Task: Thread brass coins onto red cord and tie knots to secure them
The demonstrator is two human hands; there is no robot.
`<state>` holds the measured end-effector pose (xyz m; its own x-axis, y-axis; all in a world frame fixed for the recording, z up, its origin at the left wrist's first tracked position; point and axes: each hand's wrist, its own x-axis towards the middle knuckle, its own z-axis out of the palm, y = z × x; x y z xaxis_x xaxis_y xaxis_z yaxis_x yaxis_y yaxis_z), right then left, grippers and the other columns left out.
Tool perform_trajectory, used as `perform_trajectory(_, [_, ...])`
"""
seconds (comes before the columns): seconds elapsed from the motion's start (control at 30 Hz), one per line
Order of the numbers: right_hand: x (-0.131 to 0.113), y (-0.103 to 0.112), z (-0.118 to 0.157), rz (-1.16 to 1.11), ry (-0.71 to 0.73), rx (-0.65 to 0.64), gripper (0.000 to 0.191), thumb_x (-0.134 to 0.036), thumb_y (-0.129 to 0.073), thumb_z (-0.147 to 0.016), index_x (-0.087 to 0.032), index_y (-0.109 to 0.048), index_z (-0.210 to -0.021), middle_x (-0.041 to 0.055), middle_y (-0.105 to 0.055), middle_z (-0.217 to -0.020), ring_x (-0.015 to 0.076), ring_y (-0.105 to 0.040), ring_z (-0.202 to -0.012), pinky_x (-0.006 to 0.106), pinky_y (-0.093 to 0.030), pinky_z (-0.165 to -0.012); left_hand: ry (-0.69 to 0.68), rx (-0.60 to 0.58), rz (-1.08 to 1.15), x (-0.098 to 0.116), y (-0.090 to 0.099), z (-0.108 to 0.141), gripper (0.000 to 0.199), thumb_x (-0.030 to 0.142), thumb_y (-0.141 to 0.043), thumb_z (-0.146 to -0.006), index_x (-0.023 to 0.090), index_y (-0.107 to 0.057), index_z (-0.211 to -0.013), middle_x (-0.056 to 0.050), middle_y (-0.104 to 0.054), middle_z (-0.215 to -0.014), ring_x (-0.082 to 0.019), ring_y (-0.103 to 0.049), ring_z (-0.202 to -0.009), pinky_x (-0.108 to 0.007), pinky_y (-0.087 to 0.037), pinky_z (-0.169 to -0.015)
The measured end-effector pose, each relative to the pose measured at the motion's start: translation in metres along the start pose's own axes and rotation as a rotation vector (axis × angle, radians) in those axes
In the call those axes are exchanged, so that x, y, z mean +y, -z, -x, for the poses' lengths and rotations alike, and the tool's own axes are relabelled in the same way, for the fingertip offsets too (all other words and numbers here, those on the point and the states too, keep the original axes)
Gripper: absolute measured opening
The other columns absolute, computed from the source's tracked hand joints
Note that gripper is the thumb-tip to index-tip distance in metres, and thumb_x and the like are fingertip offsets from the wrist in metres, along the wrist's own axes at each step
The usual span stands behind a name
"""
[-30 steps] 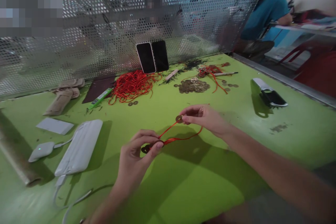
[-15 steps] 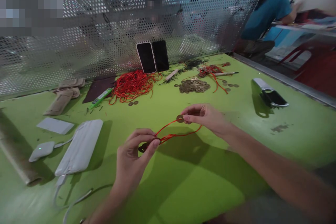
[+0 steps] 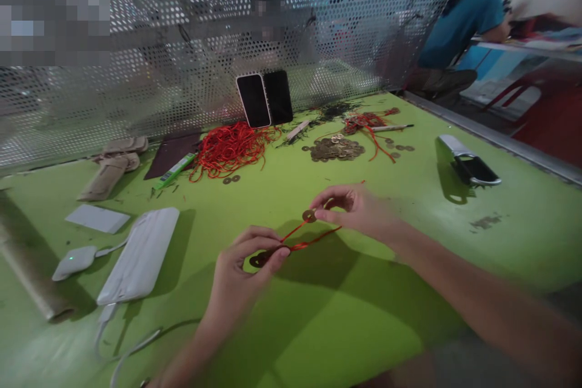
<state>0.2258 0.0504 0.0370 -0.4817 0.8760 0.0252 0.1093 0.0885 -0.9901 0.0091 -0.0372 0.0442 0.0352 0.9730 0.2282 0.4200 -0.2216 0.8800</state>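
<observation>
Between thumb and fingers, my left hand [image 3: 249,267] pinches dark round coins [image 3: 259,259] with holes, strung on red cord. My right hand [image 3: 348,209] holds a single holed coin [image 3: 310,216] by its edge, up and to the right of the left hand. A red cord [image 3: 294,231] runs taut from the left fingers to that coin. Below it, more red strands [image 3: 313,242] stretch from the left hand to under the right hand. A short cord end shows above the right knuckles. How the cord passes inside the left fingers is hidden.
Beyond my hands lie a tangle of red cord [image 3: 231,151], a pile of coins [image 3: 336,148] and two propped phones [image 3: 253,100]. A white power bank [image 3: 140,257] with a cable is at left, a metal-framed tool [image 3: 470,163] at right. A person in blue [image 3: 468,27] sits beyond.
My left hand has shifted a little right, and my right hand with its coin slightly left and down, so they are closer together. A cord end now shows above the right hand.
</observation>
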Motion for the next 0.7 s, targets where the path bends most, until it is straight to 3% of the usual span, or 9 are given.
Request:
perform_trajectory(0.23, [-0.016,-0.016,0.013,0.181,0.278,-0.092,0.010,-0.023,-0.064,-0.075,-0.020,-0.066,-0.084,0.0041,-0.067,-0.090,0.0179,-0.060,-0.093,0.032,-0.046,-0.084,0.035,-0.057,-0.038,0.002,-0.006,-0.001,0.007,0.024,-0.065,-0.074,0.019,-0.070,-0.071,-0.005,-0.065,-0.081,-0.014,-0.061,-0.072,-0.021,-0.048,-0.054])
perform_trajectory(0.4, [-0.019,-0.022,0.017,0.162,0.277,-0.183,0.012,-0.021,-0.061,-0.078,-0.019,-0.065,-0.089,0.0036,-0.067,-0.087,0.0137,-0.063,-0.081,0.025,-0.049,-0.074,0.033,-0.100,-0.016,0.001,-0.009,-0.001,0.007,0.023,-0.065,-0.074,0.018,-0.069,-0.070,-0.005,-0.065,-0.082,-0.013,-0.060,-0.067,-0.020,-0.047,-0.052])
perform_trajectory(0.7, [-0.009,-0.020,0.011,0.110,0.261,-0.087,0.013,-0.022,-0.061,-0.079,-0.017,-0.065,-0.090,0.0044,-0.066,-0.086,0.0138,-0.063,-0.080,0.026,-0.051,-0.074,0.077,-0.074,0.011,0.003,-0.001,-0.001,0.008,0.025,-0.064,-0.075,0.021,-0.070,-0.078,-0.004,-0.070,-0.081,-0.016,-0.064,-0.073,-0.023,-0.051,-0.060])
